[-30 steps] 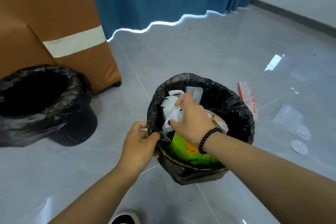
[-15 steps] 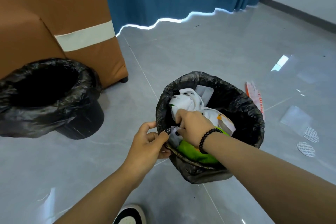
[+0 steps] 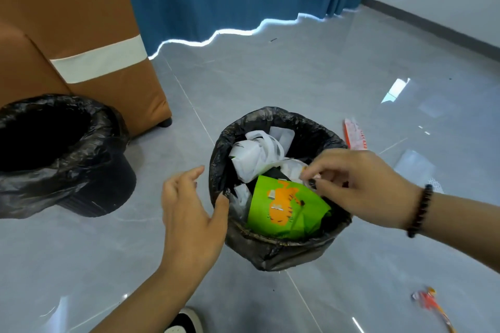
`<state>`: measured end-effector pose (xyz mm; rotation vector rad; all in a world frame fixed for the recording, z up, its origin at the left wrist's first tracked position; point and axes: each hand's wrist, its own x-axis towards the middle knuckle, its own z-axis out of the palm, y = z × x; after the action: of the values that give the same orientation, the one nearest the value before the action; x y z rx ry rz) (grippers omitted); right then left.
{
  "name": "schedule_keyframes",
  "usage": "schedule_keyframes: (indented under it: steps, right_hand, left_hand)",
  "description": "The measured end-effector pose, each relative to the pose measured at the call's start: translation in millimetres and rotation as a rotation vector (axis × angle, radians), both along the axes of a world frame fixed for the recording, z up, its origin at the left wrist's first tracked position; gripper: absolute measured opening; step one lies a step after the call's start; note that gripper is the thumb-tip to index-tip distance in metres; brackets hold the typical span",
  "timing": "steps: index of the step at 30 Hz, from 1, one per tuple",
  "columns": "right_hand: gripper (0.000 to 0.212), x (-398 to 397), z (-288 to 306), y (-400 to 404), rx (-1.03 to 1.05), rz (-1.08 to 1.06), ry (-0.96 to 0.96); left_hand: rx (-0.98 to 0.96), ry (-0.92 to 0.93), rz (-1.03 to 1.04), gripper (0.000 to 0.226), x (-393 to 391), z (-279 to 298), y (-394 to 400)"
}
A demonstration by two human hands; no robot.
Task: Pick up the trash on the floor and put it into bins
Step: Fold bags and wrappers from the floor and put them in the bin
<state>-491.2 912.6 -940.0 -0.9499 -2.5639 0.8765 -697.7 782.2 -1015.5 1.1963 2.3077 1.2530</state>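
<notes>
Left hand (image 3: 189, 213) seen spread beside nearer bin (image 3: 273, 249), fingers straight, thumb tip touching black liner at rim. Right hand (image 3: 362, 184) held above bin mouth, fingers loosely curled; whether anything was pinched could not be told. Bin filled with white plastic bags (image 3: 257, 157) and green carton (image 3: 284, 208). Second bin (image 3: 59, 159), black-lined, stood left by brown sofa (image 3: 81, 30). Trash left on floor (image 3: 270, 76): red-white wrapper (image 3: 354, 138) right of bin, clear packet (image 3: 414, 165) beyond it, orange wrapper (image 3: 433, 305) at lower right.
</notes>
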Motion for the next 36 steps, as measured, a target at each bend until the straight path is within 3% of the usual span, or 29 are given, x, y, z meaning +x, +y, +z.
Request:
schedule_keyframes:
  steps: [3,9,17,21,23,25,28,32,36]
  right_hand:
    - [0.018,47.1,5.4,-9.2,0.003,-0.108,0.044]
    - [0.031,129.5,-21.8,-32.3,-0.029,-0.399,0.096]
    - [0.017,246.5,-157.3,-36.8,-0.296,-0.988,-0.103]
    - [0.044,258.1,-211.1,-46.5,-0.469,-0.980,-0.259]
    - [0.033,258.7,-224.8,-51.9,-0.478,-0.908,-0.379]
    - [0.009,261.0,-231.9,-57.3,-0.435,-0.820,-0.516]
    - [0.016,264.8,-235.9,-59.4,-0.462,-0.778,-0.573]
    - [0.025,258.3,-226.0,-59.1,-0.517,-0.960,-0.316]
    - [0.008,241.1,-197.7,-60.7,-0.732,-1.182,0.210]
  left_hand:
    - [0.090,0.267,-0.243,0.038,23.8,15.0,3.1]
    - [0.067,0.731,-0.798,0.038,92.8,14.9,16.7]
    - [-0.060,1.095,-1.069,0.055,118.9,8.0,41.3]
    - [-0.191,1.105,-1.078,0.060,134.9,7.5,54.6]
    - [-0.191,1.020,-1.059,0.060,143.2,8.6,58.7]
    - [-0.166,0.922,-1.014,0.061,149.0,10.1,59.2]
    - [-0.115,0.835,-0.984,0.060,149.9,10.6,56.0]
    - [-0.068,0.739,-1.030,0.063,142.2,8.5,54.6]
    - [-0.022,0.673,-1.117,0.057,140.1,3.4,44.1]
